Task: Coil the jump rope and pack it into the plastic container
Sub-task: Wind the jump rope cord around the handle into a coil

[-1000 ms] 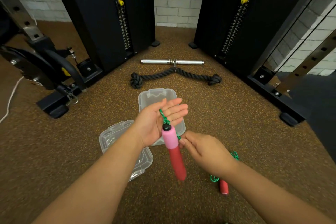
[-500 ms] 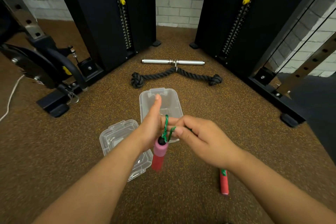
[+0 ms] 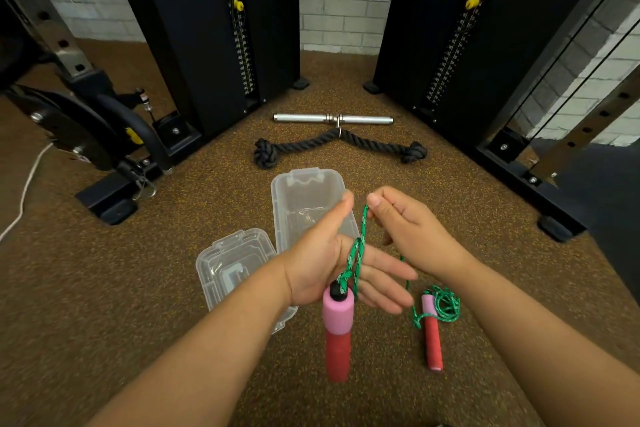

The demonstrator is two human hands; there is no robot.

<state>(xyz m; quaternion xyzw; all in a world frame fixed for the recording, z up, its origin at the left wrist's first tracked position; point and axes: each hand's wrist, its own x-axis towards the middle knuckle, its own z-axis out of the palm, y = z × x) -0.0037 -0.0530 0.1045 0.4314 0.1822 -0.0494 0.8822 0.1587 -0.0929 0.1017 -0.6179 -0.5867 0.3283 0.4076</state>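
- The right hand point(image 3: 412, 236) pinches the braided green rope point(image 3: 360, 243) between thumb and fingers, lifted just above the left palm.
- The left hand point(image 3: 332, 270) lies flat, fingers straight, rope looped across them.
- A foam handle point(image 3: 337, 329), pink over red, hangs below that palm; its twin point(image 3: 432, 333) lies on the speckled rubber floor point(image 3: 104, 288) with loose rope.
- The clear plastic container point(image 3: 304, 198) sits just beyond the hands, its lid point(image 3: 232, 263) left of them.
- Farther off lie a steel bar point(image 3: 332, 119) and a thick black rope point(image 3: 337, 146).

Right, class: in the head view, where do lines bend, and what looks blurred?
Head view: the wide lens bows the black uprights outward near the edges; the forearms at the bottom are soft, the near handle slightly smeared; the green rope and floor handle stay sharp.
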